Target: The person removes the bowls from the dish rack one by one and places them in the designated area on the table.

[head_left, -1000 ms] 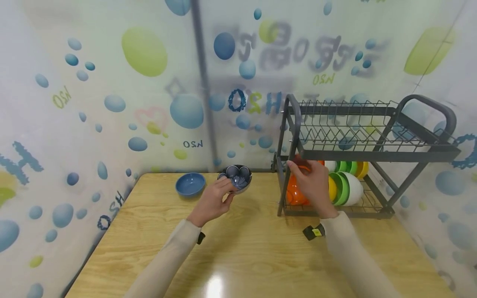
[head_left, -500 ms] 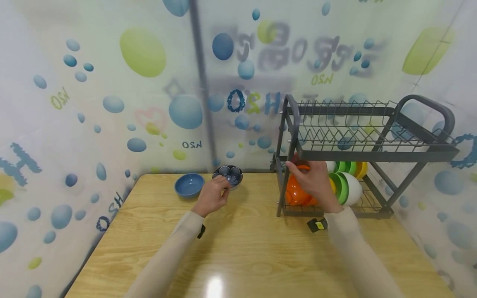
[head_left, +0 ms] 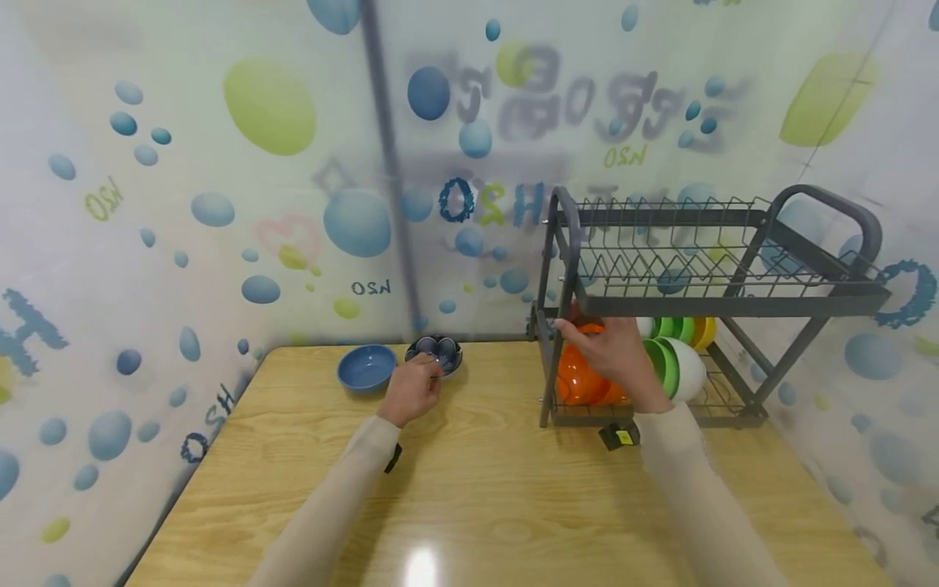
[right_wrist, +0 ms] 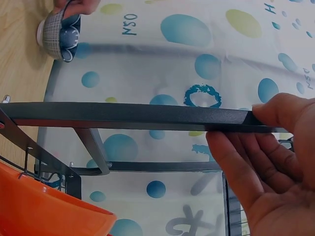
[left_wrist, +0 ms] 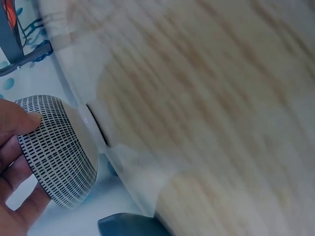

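Note:
By its rim, my left hand (head_left: 411, 393) pinches a small bowl (left_wrist: 63, 152) with dark dashes outside and a blue floral pattern inside. Thumb outside, the hand keeps this bowl upright, its foot close to the wooden table near the back edge. Just left of it sits a plain blue bowl (head_left: 365, 367). My right hand (head_left: 619, 359) grips the front left post (right_wrist: 133, 116) of a dark two-tier dish rack (head_left: 734, 306), thumb on one side and fingers on the other. Beside that hand, orange bowls (head_left: 578, 380) stand on the lower tier.
Green bowls (head_left: 666, 363), a white bowl (head_left: 691, 371) and a yellow one (head_left: 705, 333) also stand on the rack's lower tier. The wire upper tier (head_left: 667, 261) overhangs them. A patterned curtain (head_left: 469, 269) rises directly behind the wooden table (head_left: 499, 505).
My left hand has carried the patterned bowl leftward, closer to the blue bowl. My right hand has stayed on the rack post. The whole view has shifted slightly.

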The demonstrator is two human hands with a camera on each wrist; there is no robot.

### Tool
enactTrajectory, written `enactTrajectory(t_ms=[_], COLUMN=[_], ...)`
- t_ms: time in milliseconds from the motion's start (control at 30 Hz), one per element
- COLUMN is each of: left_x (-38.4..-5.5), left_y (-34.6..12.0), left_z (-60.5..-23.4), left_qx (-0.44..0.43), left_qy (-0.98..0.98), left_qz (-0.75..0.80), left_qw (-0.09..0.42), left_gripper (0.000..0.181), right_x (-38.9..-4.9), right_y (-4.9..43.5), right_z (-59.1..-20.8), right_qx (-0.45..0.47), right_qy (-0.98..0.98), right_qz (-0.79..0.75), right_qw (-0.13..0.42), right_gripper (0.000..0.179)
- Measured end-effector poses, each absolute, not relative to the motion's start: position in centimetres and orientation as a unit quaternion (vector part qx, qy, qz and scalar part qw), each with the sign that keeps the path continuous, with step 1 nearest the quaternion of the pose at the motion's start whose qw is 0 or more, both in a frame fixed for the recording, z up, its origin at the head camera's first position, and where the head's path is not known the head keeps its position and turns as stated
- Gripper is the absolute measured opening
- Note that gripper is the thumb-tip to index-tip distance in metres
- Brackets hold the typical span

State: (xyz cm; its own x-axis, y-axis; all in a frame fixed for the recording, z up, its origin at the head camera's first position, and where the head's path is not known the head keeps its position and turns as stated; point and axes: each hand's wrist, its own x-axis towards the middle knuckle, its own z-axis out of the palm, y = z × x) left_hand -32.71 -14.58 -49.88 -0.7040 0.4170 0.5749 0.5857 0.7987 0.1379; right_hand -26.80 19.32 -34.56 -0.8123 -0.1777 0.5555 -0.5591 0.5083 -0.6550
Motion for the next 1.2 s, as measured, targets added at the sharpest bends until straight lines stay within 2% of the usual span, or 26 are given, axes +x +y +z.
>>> enactTrajectory(t_ms=[200, 433, 667, 1200], left_x=[-33.0, -33.1, -33.1, -32.9], left_y=[-14.9, -14.8, -14.5, -13.4], left_z=[-50.2, -49.8, -49.6, -49.6], left_qx=[-0.262, -0.258, -0.249, -0.253], left_qy=[-0.915, -0.928, -0.934, -0.926], left_qz=[-0.164, -0.169, -0.166, -0.212], left_qw=[0.259, 0.209, 0.193, 0.182], left_gripper=[0.017, 0.013, 0.013, 0.037], right_x=[-26.8, -26.9, -26.8, -27.0], right_y=[19.2, 19.3, 19.4, 19.4], right_z=[-34.6, -34.8, -34.9, -35.2], right_qx=[0.213, 0.221, 0.23, 0.242], right_qy=[-0.844, -0.842, -0.836, -0.833], right_qz=[0.441, 0.425, 0.427, 0.425], right_qw=[0.218, 0.25, 0.258, 0.259], right_gripper=[0.024, 0.022, 0.021, 0.02])
